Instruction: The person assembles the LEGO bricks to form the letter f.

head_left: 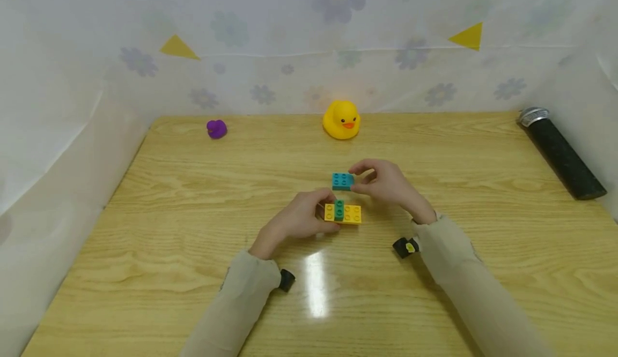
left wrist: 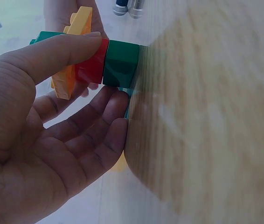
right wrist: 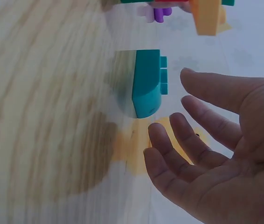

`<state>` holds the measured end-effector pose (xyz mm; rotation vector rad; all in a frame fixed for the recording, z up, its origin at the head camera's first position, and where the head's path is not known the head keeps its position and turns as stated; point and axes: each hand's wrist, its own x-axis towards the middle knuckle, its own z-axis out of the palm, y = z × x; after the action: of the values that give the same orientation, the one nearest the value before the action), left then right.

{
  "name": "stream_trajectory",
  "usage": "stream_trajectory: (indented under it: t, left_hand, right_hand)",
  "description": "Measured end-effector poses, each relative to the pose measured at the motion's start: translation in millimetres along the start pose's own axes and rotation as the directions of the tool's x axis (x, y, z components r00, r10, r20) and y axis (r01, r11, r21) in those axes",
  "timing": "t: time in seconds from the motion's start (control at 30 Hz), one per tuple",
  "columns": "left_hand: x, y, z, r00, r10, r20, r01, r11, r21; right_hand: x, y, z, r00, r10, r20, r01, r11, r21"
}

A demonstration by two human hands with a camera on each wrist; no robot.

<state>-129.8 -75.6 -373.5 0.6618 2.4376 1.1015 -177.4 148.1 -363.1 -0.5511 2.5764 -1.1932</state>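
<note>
My left hand (head_left: 303,215) holds a small stack of toy building bricks (head_left: 353,214) by its side. The stack has a green brick on top, a long yellow brick (left wrist: 82,23) across the middle, a red brick (left wrist: 91,65) and a green brick (left wrist: 120,63) at the bottom. In the left wrist view the thumb lies against the red brick. Just beyond the stack, a teal brick (head_left: 342,181) with a rounded end sits studs up on the table. My right hand (right wrist: 220,149) is spread around that rounded end, apart from it in the right wrist view.
A yellow rubber duck (head_left: 341,121) stands at the table's back edge, with a small purple duck (head_left: 216,129) to its left. At the right edge lies a black microphone (head_left: 562,153). A flowered white curtain (head_left: 289,41) hangs behind the wooden table (head_left: 169,212).
</note>
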Motion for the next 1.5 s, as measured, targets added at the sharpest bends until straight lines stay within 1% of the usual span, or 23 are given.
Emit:
stream_trajectory:
  t: [0.27, 0.47, 0.73, 0.87, 0.97, 1.1, 1.23, 1.4, 1.5]
  left_hand:
    - [0.3, -0.6, 0.1, 1.000, -0.011, -0.001, 0.011, 1.000, -0.004]
    - [0.4, -0.7, 0.4, 1.000, -0.011, 0.000, 0.011, 1.000, -0.014]
    - [-0.1, -0.9, 0.7, 1.000, -0.002, -0.005, 0.002, 1.000, -0.030]
    - [-0.5, -1.2, 0.8, 1.000, 0.001, -0.008, -0.001, 1.000, -0.028]
    - [-0.7, -1.4, 0.8, 1.000, 0.004, -0.007, -0.004, 0.999, -0.032]
    - [-0.6, -1.7, 1.1, 1.000, 0.007, -0.003, -0.008, 0.999, -0.042]
    - [-0.5, -2.0, 1.2, 1.000, 0.005, -0.004, -0.005, 0.999, -0.042]
    - [-0.5, -1.5, 1.0, 1.000, -0.001, -0.004, 0.001, 0.999, -0.041]
    - [-0.4, -1.1, 0.8, 1.000, 0.001, -0.002, -0.001, 0.999, -0.039]
  right_hand:
    - [11, 2, 4, 0.999, 0.033, 0.031, -0.032, 0.999, -0.033]
    - [17, 6, 8, 0.997, 0.057, 0.051, -0.053, 0.995, -0.080]
    - [18, 4, 10, 0.996, 0.061, 0.066, -0.053, 0.991, -0.120]
    - [17, 5, 9, 0.997, 0.044, 0.069, -0.035, 0.991, -0.127]
    - [15, 7, 10, 0.997, 0.041, 0.070, -0.033, 0.993, -0.111]
    - [8, 10, 11, 0.997, 0.052, 0.063, -0.049, 0.997, -0.058]
    - [0, 12, 11, 0.998, 0.058, 0.040, -0.057, 0.998, -0.009]
    - [-9, 11, 10, 0.997, 0.071, 0.010, -0.071, 0.997, 0.015]
    - [-13, 11, 10, 0.998, 0.059, -0.003, -0.059, 0.998, 0.030]
